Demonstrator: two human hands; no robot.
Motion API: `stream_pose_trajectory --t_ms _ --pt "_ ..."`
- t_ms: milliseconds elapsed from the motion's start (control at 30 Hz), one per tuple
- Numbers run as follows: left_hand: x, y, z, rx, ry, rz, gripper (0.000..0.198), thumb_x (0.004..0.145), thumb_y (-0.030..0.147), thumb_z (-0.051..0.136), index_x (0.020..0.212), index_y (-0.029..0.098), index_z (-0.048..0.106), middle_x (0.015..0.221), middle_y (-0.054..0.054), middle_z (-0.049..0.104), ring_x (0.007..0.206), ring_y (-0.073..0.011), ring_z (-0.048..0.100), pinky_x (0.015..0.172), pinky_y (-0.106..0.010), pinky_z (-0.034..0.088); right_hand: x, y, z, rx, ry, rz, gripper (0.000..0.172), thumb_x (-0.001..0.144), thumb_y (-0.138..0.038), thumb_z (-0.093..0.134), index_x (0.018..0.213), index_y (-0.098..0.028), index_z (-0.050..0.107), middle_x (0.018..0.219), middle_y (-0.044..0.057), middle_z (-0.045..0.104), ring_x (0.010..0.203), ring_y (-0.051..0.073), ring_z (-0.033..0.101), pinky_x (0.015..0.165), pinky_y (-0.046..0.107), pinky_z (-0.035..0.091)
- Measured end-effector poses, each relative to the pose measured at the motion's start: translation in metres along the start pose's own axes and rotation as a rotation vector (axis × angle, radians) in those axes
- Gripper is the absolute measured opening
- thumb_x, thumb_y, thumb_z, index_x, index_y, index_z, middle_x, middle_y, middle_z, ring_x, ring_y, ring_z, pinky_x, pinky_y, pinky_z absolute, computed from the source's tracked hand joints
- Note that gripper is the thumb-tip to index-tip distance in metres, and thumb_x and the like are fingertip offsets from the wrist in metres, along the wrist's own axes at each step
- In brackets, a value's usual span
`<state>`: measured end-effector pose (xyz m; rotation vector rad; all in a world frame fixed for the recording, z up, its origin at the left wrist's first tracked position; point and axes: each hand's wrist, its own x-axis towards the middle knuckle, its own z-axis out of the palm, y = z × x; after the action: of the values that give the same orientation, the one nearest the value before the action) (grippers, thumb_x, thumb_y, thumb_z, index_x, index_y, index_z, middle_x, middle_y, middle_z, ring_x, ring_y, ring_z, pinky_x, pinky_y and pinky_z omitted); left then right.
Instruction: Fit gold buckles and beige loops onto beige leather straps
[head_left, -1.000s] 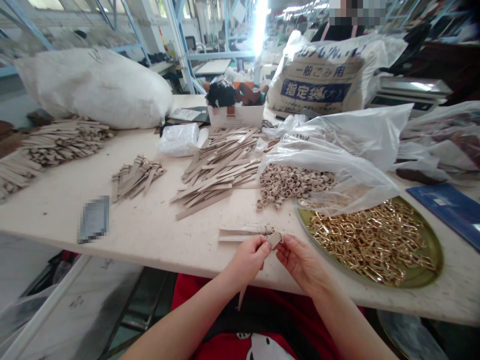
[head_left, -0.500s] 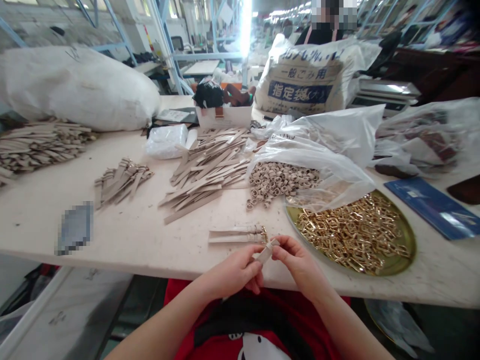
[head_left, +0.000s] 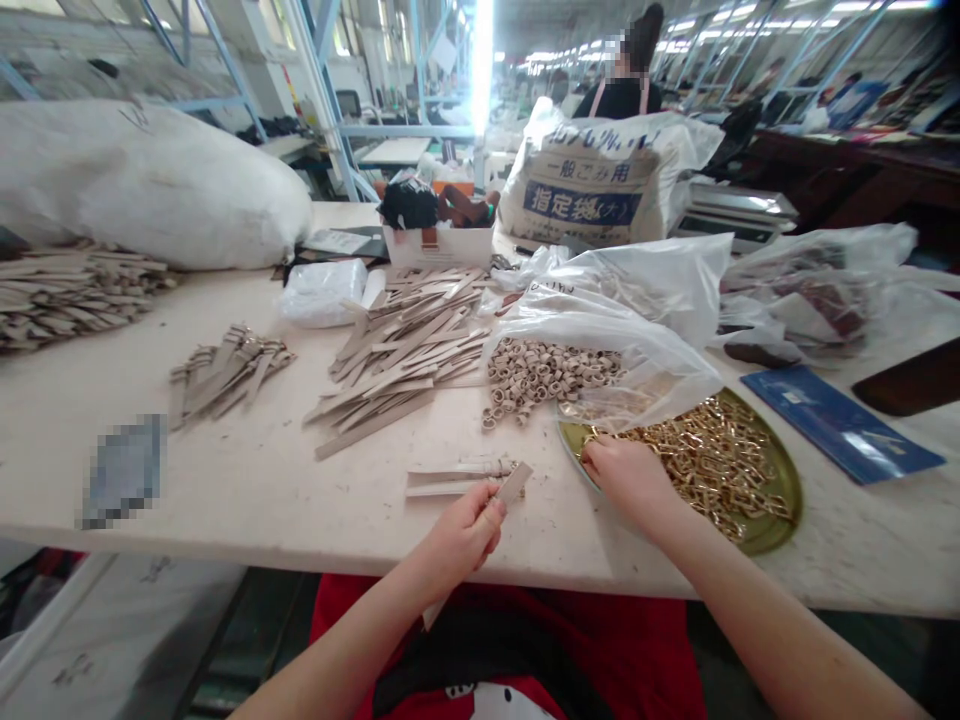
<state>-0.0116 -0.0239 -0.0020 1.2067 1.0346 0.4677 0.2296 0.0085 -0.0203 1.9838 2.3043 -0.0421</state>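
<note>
My left hand (head_left: 471, 525) is closed around a beige strap (head_left: 514, 484), whose flat end sticks up past the fingers and whose other end hangs below the hand. Over the left rim of a round green-gold tray (head_left: 789, 500), my right hand (head_left: 626, 478) has its fingers pinched together among gold metal buckles (head_left: 727, 450). What lies between those fingertips is hidden. Just behind my left hand lie finished-looking straps with gold buckles (head_left: 450, 478), side by side on the table. Small beige loops (head_left: 544, 375) spill from a clear plastic bag (head_left: 637, 320) behind the tray.
Loose beige straps (head_left: 412, 350) lie piled mid-table. A smaller bundle of straps (head_left: 232, 370) and a large stack of strips (head_left: 67, 290) are at left. A blue flat case (head_left: 840, 420) lies right of the tray. A white box (head_left: 439, 247) and a filled sack (head_left: 592, 185) stand behind.
My right hand has let go of the strap and moved right to the buckle tray. My left hand still holds the strap, now angled up to the right. The view has shifted slightly.
</note>
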Motion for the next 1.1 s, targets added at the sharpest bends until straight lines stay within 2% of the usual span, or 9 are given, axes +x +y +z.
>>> stream_pose_trajectory --t_ms 100,200,300,433,567,733,867,967,1100 --pt "-0.002 0.001 0.002 -0.011 0.000 -0.005 0.023 0.085 0.035 0.034 0.094 0.015 0.043 0.043 0.010 0.031 0.035 -0.0054 0.024 0.036 -0.017 0.019 0.011 0.002 0.001 -0.068 -0.060 -0.053 0.019 0.076 -0.011 0.044 0.070 -0.013 0.062 0.076 0.013 0.065 0.070 0.024 0.061 0.061 0.032 0.039" --pt "-0.004 0.003 0.000 -0.020 0.007 0.004 0.024 0.084 0.036 0.035 0.093 0.015 0.043 0.044 0.010 0.033 0.036 -0.0054 0.027 0.038 -0.017 0.022 0.011 0.005 -0.006 0.020 -0.005 -0.052 0.016 0.075 -0.014 0.045 0.068 -0.014 0.059 0.074 0.011 0.063 0.068 0.022 0.059 0.062 0.031 0.039" --pt "0.000 0.006 0.001 -0.025 0.046 0.015 0.024 0.082 0.038 0.039 0.090 0.015 0.045 0.047 0.008 0.039 0.038 -0.0054 0.031 0.038 -0.017 0.025 -0.002 0.001 -0.016 0.515 0.093 0.014 0.008 0.074 -0.020 0.047 0.071 -0.017 0.054 0.069 0.004 0.059 0.064 0.017 0.054 0.060 0.028 0.038" --pt "0.013 0.011 0.009 -0.106 0.093 0.059 0.026 0.076 0.038 0.052 0.089 0.015 0.047 0.052 0.007 0.045 0.039 -0.0043 0.034 0.038 -0.016 0.026 -0.024 -0.037 -0.018 1.383 0.029 0.188 0.017 0.071 -0.036 0.058 0.070 -0.020 0.051 0.061 -0.003 0.051 0.056 0.012 0.047 0.054 0.024 0.038" --pt "0.018 0.012 0.018 -0.354 0.051 0.039 0.025 0.071 0.035 0.057 0.082 0.015 0.047 0.054 0.007 0.043 0.039 -0.0025 0.032 0.037 -0.016 0.023 -0.037 -0.084 -0.006 1.823 0.027 0.268 0.023 0.068 -0.039 0.065 0.070 -0.020 0.053 0.062 -0.003 0.051 0.061 0.012 0.046 0.061 0.026 0.039" --pt "0.009 0.006 0.013 -0.400 0.067 -0.025 0.023 0.070 0.033 0.058 0.077 0.015 0.046 0.048 0.009 0.037 0.038 -0.0020 0.026 0.036 -0.015 0.020 -0.042 -0.099 0.001 1.818 -0.076 0.203 0.026 0.068 -0.041 0.066 0.067 -0.019 0.054 0.063 -0.002 0.053 0.064 0.013 0.048 0.064 0.027 0.040" --pt "0.005 0.004 0.005 -0.238 0.004 -0.089 0.020 0.071 0.033 0.056 0.077 0.016 0.048 0.043 0.010 0.034 0.035 -0.0024 0.025 0.035 -0.016 0.018 -0.043 -0.088 0.002 1.739 -0.058 0.142 0.026 0.068 -0.038 0.068 0.083 -0.021 0.058 0.076 0.000 0.059 0.071 0.014 0.053 0.067 0.027 0.041" --pt "0.006 0.005 0.002 -0.148 -0.030 -0.105 0.022 0.072 0.036 0.055 0.075 0.017 0.046 0.042 0.010 0.035 0.034 -0.0031 0.026 0.034 -0.016 0.018 -0.042 -0.085 0.003 1.708 -0.056 0.074 0.026 0.071 -0.033 0.066 0.092 -0.022 0.056 0.070 -0.002 0.058 0.066 0.012 0.053 0.062 0.026 0.041" --pt "0.005 0.003 0.001 -0.152 0.002 -0.059 0.032 0.078 0.049 0.046 0.077 0.017 0.044 0.049 0.008 0.040 0.037 -0.0032 0.030 0.037 -0.016 0.022 -0.041 -0.090 0.004 1.846 -0.020 0.193 0.035 0.068 -0.033 0.069 0.100 -0.023 0.059 0.062 -0.004 0.056 0.058 0.010 0.050 0.058 0.025 0.041"
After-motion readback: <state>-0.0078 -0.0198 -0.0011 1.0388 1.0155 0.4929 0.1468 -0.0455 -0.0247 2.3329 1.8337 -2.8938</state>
